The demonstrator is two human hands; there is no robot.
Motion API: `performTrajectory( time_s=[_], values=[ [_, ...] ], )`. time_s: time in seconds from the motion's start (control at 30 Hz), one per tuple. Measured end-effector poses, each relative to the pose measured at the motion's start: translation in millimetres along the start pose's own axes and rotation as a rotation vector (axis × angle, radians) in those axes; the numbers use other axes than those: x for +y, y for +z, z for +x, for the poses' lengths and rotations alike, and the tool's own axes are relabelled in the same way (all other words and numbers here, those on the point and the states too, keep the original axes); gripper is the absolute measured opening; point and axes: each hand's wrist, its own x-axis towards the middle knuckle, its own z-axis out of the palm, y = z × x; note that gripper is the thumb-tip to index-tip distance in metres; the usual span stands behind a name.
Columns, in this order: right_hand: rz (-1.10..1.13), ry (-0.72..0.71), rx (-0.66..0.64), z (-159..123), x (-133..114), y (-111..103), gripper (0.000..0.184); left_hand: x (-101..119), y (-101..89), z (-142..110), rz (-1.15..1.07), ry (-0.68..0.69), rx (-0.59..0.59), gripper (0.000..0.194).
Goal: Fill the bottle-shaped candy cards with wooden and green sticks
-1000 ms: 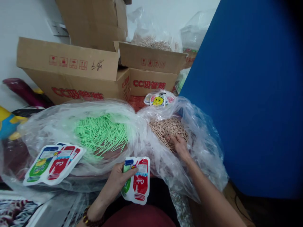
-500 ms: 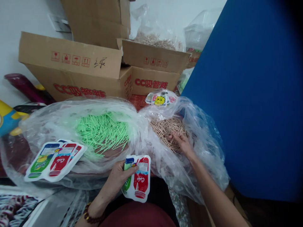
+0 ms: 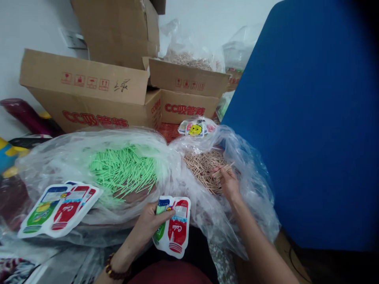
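While my left hand (image 3: pixel 151 219) holds the Cola pouch (image 3: pixel 179 227) before my body, thumb on its face and the other fingers hidden behind, my right hand (image 3: pixel 231 185) is over the heap of brown sticks (image 3: pixel 203 167), pinching a small bunch between thumb and fingers. Through the window of the pouch's green half I think green sticks are showing, so I judge that this half is already filled. Brown sticks I do not see in the pouch; this part seems to be left, and the piece looks about midway. The heap of green sticks (image 3: pixel 124 171) lies in opened clear plastic to my left, and many remain. Similar pouches (image 3: pixel 63 209) lie nearby; whether they are filled, I cannot tell.

About writing, the red half says "Cola"; the green half's word is partly covered by my hand. The left carton (image 3: pixel 97 104) has red "CC吸管糖", handling symbols and a handwritten "绿" on its flap. The right carton (image 3: pixel 207 104) carries the same red words.
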Motion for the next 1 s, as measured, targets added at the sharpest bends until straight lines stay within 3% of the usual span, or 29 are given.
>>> performTrajectory(
  time_s=[0.13, 0.2, 0.27, 0.4, 0.53, 0.7, 1.0],
  values=[
    [0.407, 0.023, 0.039, -9.8, -33.4, 10.6, 0.024, 12.0, 15.5, 11.0, -0.01, 0.044, -0.068, 0.025],
    [0.69, 0.089, 0.007, -22.3, -51.8, 21.6, 0.017, 16.3, 23.4, 16.0, -0.022, 0.06, -0.099, 0.022],
    [0.816, 0.134, -0.025, -37.6, -68.9, 34.5, 0.013, 19.6, 29.3, 19.6, -0.017, 0.076, -0.118, 0.02],
    [0.823, 0.203, -0.083, -66.1, -91.2, 59.1, 0.011, 23.2, 32.7, 22.0, 0.008, 0.117, -0.147, 0.019],
    [0.786, 0.243, -0.079, -82.0, -96.7, 72.1, 0.012, 22.9, 30.7, 21.8, 0.009, 0.158, -0.163, 0.018],
    [0.827, 0.333, -0.051, -88.2, -94.0, 71.5, 0.024, 24.3, 30.1, 22.3, -0.025, 0.169, -0.147, 0.018],
    [0.857, 0.328, -0.039, -91.4, -101.6, 68.4, 0.027, 26.6, 31.3, 22.9, 0.046, 0.181, -0.16, 0.023]
  ],
)
